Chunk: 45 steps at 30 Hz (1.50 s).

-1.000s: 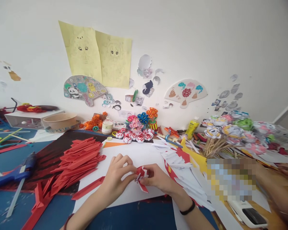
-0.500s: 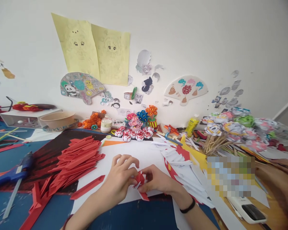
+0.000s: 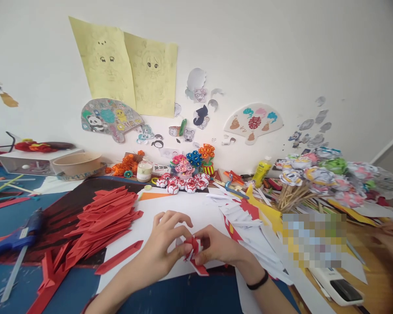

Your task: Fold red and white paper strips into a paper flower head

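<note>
pinching a small red and white folded paper piece (image 3: 192,250) between both hands, left hand (image 3: 163,244) and right hand (image 3: 218,246) meeting fingertip to fingertip, probably keeping the folds tight; red folded strips (image 3: 108,218) piling just left.

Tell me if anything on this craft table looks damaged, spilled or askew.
Nothing is spilled or broken. Only odd bits: one red strip lies apart from the red pile, and the glue gun lies on its side. Both hands pinch a small red-and-white fold.
</note>
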Tool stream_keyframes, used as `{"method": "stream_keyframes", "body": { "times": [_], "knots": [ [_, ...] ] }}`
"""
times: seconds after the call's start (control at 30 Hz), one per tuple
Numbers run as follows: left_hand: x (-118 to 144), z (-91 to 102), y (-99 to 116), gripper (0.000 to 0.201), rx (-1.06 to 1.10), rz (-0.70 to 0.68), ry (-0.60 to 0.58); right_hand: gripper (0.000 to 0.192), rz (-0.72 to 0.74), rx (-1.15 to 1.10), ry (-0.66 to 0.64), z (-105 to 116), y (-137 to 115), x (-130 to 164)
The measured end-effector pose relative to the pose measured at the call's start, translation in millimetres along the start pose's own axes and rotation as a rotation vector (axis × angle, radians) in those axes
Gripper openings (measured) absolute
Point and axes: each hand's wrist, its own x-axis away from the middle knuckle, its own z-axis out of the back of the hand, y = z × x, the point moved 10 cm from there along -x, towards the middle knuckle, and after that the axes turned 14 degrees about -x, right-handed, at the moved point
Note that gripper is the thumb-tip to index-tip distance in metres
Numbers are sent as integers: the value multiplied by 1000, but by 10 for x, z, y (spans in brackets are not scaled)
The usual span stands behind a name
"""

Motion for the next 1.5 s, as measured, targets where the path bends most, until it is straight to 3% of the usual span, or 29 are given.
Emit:
{"method": "stream_keyframes", "body": {
  "times": [0.13, 0.3, 0.53, 0.87, 1.13, 1.37, 1.5],
  "knots": [
    [-43, -85, 41, 13, 125, -18, -82, 44, -76, 36, -63, -30, 135, 4],
    [-138, -158, 98, 10, 132, -56, -141, 46, -108, 77, -74, 44, 250, 4],
    [-266, -128, 192, 7, 176, -144, -255, 53, -107, -11, -106, 57, 198, 26],
    [-277, -150, 162, 11, 176, -123, -307, 43, -120, -144, -130, -51, 112, 39],
    [-280, -242, -37, 14, 245, 27, -300, 34, -87, -289, -65, -27, 94, -11],
    [-326, -189, -12, 18, 393, -6, -223, 32, -22, -282, -25, 10, -52, 22],
    [-313, -121, -48, 20, 405, -39, -151, 42, 50, -172, 34, 52, -203, 43]
  ]
}}
